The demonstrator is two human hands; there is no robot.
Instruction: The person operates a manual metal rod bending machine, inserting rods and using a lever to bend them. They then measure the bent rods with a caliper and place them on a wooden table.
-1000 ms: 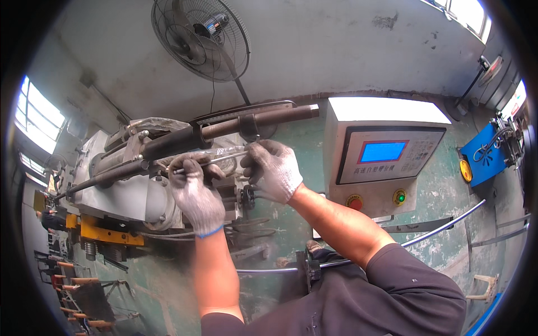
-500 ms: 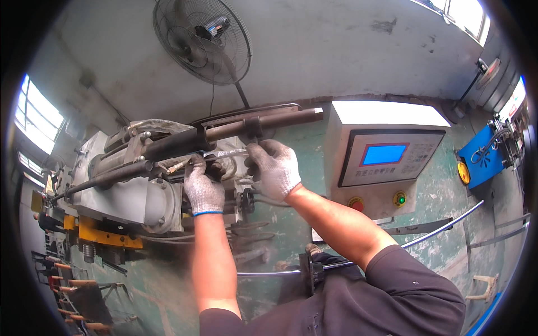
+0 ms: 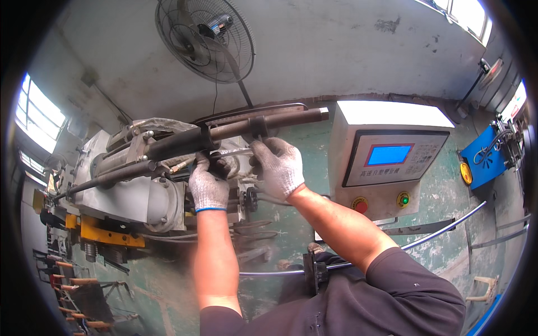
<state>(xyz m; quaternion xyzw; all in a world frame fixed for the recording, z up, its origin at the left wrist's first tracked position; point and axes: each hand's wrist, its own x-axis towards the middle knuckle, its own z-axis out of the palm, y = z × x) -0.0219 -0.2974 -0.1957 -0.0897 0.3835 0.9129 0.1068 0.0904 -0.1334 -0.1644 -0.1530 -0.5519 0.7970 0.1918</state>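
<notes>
Both my hands wear white knit gloves with dark, soiled fingertips. My right hand [image 3: 278, 168] is closed just below the dark collar [image 3: 258, 127] on a long steel shaft [image 3: 297, 117]. Its thumb and fingers pinch the end of a slim silvery metal bar [image 3: 238, 152], close to a small bolt under the collar. At the bar's other end, my left hand [image 3: 208, 185] has its fingers curled beneath the thick black sleeve [image 3: 176, 144] of the shaft. What those fingers grip is hidden. Shaft and sleeve belong to a large grey machine [image 3: 120, 196].
A white control box [image 3: 386, 151] with a blue screen, red button and green button stands right. A bent shiny tube [image 3: 414, 241] crosses in front of me, through a black bracket [image 3: 315, 273]. A standing fan [image 3: 207, 42] is behind the machine; a blue machine [image 3: 485, 157] stands far right.
The whole view has shifted slightly, so the scene sits a little farther right. Both hands stay at the same spots, the right one's fingers drawn slightly closer under the collar.
</notes>
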